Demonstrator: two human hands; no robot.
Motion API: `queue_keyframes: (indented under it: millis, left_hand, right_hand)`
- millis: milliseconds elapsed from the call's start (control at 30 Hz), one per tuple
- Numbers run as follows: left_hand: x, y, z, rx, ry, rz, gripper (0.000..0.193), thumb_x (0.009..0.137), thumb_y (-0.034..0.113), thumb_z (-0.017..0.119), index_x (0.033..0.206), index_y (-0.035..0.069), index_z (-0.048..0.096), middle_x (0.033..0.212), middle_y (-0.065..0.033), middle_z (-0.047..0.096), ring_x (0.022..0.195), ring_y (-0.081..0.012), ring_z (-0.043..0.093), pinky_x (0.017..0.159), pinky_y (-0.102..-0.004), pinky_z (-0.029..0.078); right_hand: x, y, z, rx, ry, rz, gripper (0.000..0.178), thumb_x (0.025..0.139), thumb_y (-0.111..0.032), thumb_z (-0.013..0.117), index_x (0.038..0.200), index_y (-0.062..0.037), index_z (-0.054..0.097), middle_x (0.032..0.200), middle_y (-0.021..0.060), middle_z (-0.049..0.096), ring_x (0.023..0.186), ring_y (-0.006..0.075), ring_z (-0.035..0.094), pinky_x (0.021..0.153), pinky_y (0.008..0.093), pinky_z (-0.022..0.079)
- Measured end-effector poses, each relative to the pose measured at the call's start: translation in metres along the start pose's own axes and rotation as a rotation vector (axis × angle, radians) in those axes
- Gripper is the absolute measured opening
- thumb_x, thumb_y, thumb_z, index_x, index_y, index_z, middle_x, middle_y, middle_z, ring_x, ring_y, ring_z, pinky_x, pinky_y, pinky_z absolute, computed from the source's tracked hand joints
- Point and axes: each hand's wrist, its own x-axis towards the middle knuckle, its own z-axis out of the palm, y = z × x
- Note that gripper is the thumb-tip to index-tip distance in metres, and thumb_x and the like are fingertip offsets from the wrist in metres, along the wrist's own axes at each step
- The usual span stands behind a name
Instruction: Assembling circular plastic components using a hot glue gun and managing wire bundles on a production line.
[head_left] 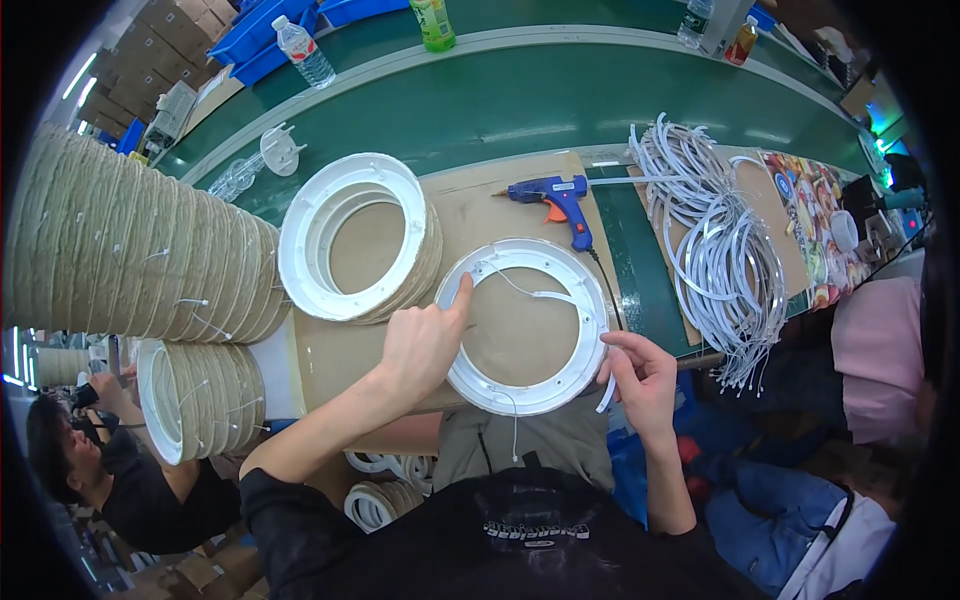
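White ring: lies flat on a cardboard sheet at the near edge of the green surface, between the 2 hands.
White strip: its tail shows below the right hand; a similar length lies inside the ring at upper right, and whether the 2 are continuous cannot be told.
Left hand: index finger extended to the ring's upper-left rim, other fingers curled; whether they hold anything cannot be told.
Right hand: thumb and fingers narrowed, apparently pinching the strip beside the ring's right rim.
Step in hand: judged to be fitting the strip along the ring.
Next move: would call for a steady ring and light, even guidance of the flexible strip.
Glue gun: blue, lying just beyond the ring, nozzle to the left.
Strip bundle: loose white loops, at right.
Fabric-sided drum: white-rimmed, left of the ring.
Drum stacks: 2, farther left.
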Motion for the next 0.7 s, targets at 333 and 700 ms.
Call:
queue_keyframes:
  millis: [333, 700]
  left_hand:
    - [-0.001, -0.003, 0.006, -0.044, 0.006, 0.019, 0.072, 0.074, 0.004, 0.065, 0.142, -0.005, 0.044, 0.059, -0.0105, 0.066, 0.053, -0.026, 0.069, 0.048, -0.0355, 0.053]
    - [-0.005, 0.005, 0.009, 0.04, 0.007, -0.005, 0.065, 0.077, 0.01, 0.067, 0.138, -0.005, 0.05, 0.06, -0.0086, 0.066, 0.052, -0.024, 0.068, 0.048, -0.0336, 0.052]
  right_hand:
    - [-0.003, -0.001, -0.003, -0.005, -0.009, 0.046, 0.023, 0.098, -0.005, 0.055, 0.118, 0.0029, 0.064, 0.073, 0.0023, 0.066, 0.051, -0.0002, 0.045, 0.047, 0.0167, 0.033]
    - [-0.001, -0.003, 0.003, -0.012, 0.073, -0.028, 0.023, 0.099, -0.011, 0.055, 0.114, 0.0023, 0.067, 0.068, 0.0032, 0.066, 0.049, 0.001, 0.048, 0.045, 0.0167, 0.035]
